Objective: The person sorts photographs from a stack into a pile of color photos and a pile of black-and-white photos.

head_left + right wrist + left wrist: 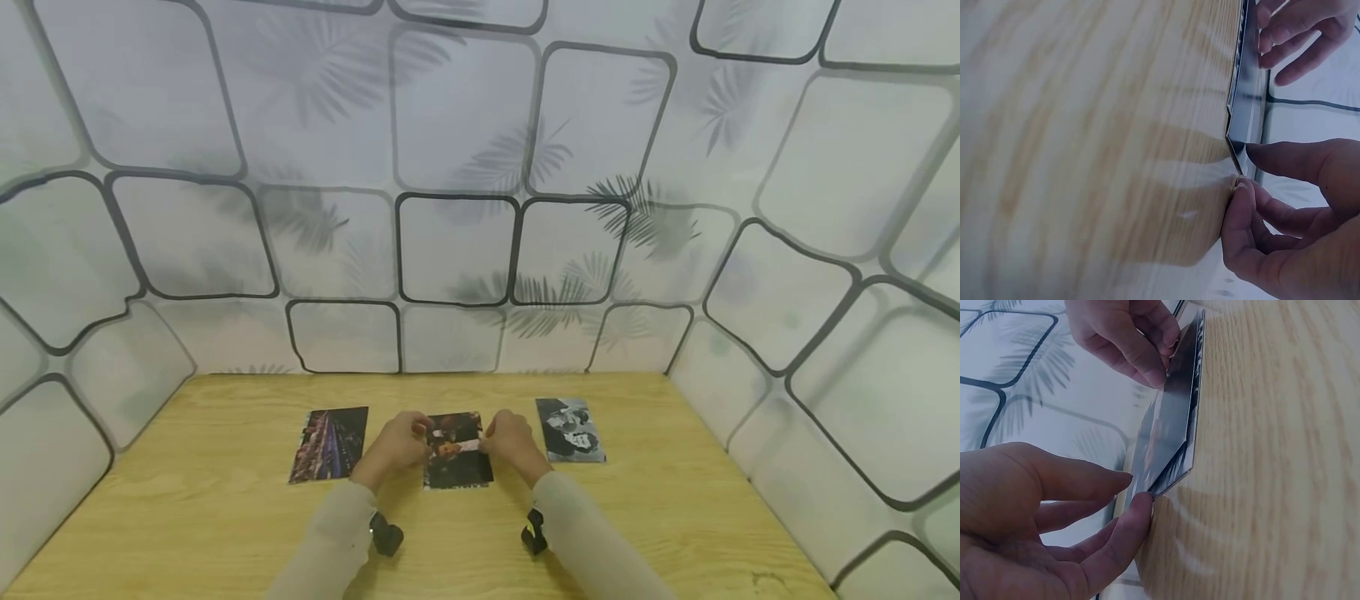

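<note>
Left of the left hand, a colour photo print (pixel 330 446) with a purple-lit streak lies on the wood-grain tabletop (pixel 202 533), its near right corner close against the wrist. The left hand (pixel 395 446) is half open, thumb and fingers loosely bent with a gap between them, a fingertip touching the left edge of the dark photo print (pixel 456 454). That print lies between the two hands, over another card (pixel 1175 469) that it mostly hides; pale marks along the card's near edge are too small to read, and the dark print's picture is hard to make out. The right hand (pixel 513 442) is nearly closed, thumb and bent finger pinching the dark print's right edge. Beyond it to the right lies a black-and-white photo print (pixel 572 429). Both pale sleeves (pixel 330 542) run out of the head view at the bottom.
</note>
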`<state>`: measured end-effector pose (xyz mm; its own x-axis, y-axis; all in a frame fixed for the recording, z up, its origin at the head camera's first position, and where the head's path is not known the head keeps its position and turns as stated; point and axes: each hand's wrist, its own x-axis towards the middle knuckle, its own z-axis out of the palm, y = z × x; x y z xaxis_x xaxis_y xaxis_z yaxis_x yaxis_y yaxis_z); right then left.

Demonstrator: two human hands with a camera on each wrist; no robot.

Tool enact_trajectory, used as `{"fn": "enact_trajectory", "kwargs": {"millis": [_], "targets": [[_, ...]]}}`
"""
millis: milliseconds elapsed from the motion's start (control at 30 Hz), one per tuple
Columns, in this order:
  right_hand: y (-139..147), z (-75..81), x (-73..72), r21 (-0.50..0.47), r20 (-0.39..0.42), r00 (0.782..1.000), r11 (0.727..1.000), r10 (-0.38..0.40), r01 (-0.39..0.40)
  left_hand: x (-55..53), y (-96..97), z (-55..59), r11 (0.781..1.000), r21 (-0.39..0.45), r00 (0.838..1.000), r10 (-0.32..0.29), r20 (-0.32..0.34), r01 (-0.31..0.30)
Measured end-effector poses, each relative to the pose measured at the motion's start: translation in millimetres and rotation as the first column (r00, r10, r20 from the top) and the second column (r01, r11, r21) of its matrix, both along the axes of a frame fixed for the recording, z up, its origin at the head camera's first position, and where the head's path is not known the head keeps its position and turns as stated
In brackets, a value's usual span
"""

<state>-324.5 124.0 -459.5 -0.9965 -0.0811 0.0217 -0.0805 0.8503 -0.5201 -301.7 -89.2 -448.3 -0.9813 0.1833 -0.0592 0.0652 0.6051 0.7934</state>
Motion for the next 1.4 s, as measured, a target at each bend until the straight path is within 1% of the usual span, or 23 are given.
{"fn": "enact_trajectory", "kwargs": {"millis": [67, 300, 467, 533, 733, 833, 1033, 1167, 1300, 1367, 1400], "targets": [[-0.4, 2.0, 0.4, 0.018, -0.008, 1.000, 1.000, 0.000, 0.000, -1.0, 0.0, 0.3, 1.000, -0.005, 1.000, 0.001, -0.001, -0.001], [-3.4, 6.2, 0.9, 0.071, 0.024, 1.000, 0.997, -0.008, 0.007, -2.3, 1.5, -0.4, 1.000, -0.022, 1.000, 0.000, -0.021, 0.000], [-4.9, 7.1, 1.3, 0.089, 0.047, 0.999, 0.996, -0.001, -0.003, -2.9, 1.6, -3.3, 1.000, -0.007, 0.999, 0.013, -0.031, -0.013], [-4.6, 6.3, 1.9, 0.084, 0.048, 0.999, 0.996, 0.008, -0.012, -1.8, 1.4, -3.5, 1.000, 0.014, 0.999, 0.026, -0.025, -0.026], [-2.9, 5.1, 3.4, 0.045, 0.061, 0.998, 0.999, 0.027, -0.030, 0.4, 1.4, -1.0, 0.995, 0.089, 0.998, 0.052, -0.022, -0.049], [-1.7, 6.2, 4.8, 0.017, 0.066, 0.997, 0.999, 0.044, -0.045, 1.0, 0.7, -1.1, 0.991, 0.121, 0.998, 0.059, -0.008, -0.058], [3.1, 9.1, 8.0, -0.045, 0.053, 0.993, 0.993, 0.107, -0.105, 4.1, -1.6, -0.3, 0.977, 0.206, 0.998, 0.047, 0.047, -0.056], [6.1, 10.1, 7.3, -0.098, 0.084, 0.986, 0.986, 0.143, -0.134, 6.6, -1.9, 0.6, 0.966, 0.254, 0.997, 0.038, 0.060, -0.052], [6.4, 11.6, 6.5, -0.141, 0.129, 0.976, 0.978, 0.174, -0.155, 8.4, -2.5, 2.1, 0.956, 0.289, 0.998, 0.034, 0.049, -0.047], [5.8, 13.0, 6.6, -0.162, 0.137, 0.972, 0.973, 0.189, -0.166, 8.7, -3.7, 2.4, 0.955, 0.295, 0.999, 0.033, 0.033, -0.041], [5.4, 13.9, 6.9, -0.162, 0.128, 0.973, 0.972, 0.194, -0.172, 8.8, -4.4, 2.6, 0.954, 0.298, 0.999, 0.033, 0.027, -0.039]]}}
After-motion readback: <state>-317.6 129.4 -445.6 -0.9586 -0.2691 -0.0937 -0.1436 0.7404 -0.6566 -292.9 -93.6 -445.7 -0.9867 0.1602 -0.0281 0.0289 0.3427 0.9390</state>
